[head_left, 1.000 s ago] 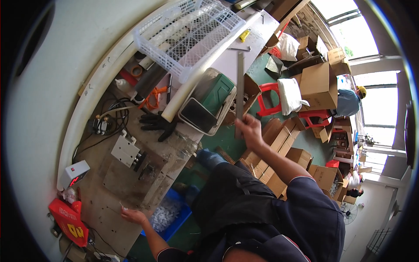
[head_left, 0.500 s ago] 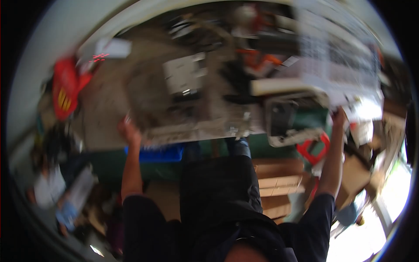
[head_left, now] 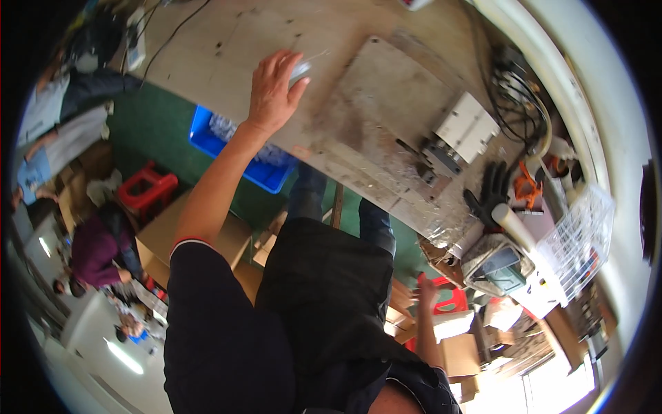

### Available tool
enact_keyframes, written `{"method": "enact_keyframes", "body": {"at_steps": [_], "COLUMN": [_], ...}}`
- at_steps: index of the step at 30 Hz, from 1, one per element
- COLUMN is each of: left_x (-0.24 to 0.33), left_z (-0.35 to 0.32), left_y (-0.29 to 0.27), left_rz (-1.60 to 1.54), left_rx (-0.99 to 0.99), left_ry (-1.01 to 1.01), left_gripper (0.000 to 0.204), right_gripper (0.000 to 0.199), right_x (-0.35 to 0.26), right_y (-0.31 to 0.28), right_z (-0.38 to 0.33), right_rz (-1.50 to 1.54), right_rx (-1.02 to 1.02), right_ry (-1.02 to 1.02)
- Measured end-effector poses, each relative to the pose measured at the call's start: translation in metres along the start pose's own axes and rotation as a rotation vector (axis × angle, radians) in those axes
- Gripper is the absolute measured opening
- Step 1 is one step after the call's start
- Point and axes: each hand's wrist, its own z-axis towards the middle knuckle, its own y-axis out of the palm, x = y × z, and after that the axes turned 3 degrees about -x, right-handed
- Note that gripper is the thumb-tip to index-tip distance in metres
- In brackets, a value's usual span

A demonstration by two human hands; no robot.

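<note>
Fingers (head_left: 266, 64) stand wide on the left hand (head_left: 271, 100), so a hasty sweep could scatter the pale piece (head_left: 300, 70); right hand (head_left: 425, 292), I can't tell.

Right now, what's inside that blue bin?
The blue bin holds many small whitish pieces. The left forearm covers some of the inside, and the pieces hide the bottom, so anything there can't be seen.
</note>
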Motion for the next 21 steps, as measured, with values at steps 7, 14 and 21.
{"method": "enact_keyframes", "body": {"at_steps": [7, 14, 21], "left_x": [0.010, 0.063, 0.088], "left_z": [-0.226, -0.362, -0.378], "left_y": [-0.051, -0.054, -0.089], "left_rz": [-0.387, -0.574, -1.107], "left_rx": [-0.620, -0.980, -0.852], "left_ry": [-0.613, -1.019, -1.040], "left_gripper": [0.028, 0.038, 0.029], "right_gripper": [0.054, 0.037, 0.030], "right_x": [-0.130, -0.149, -0.217], "right_y": [0.107, 0.082, 0.054], "right_z": [-0.099, -0.089, -0.165], "right_rz": [-1.268, -1.095, -0.899], "right_rx": [-0.424, -0.579, -0.769], "right_ry": [-0.367, -0.575, -0.040]}}
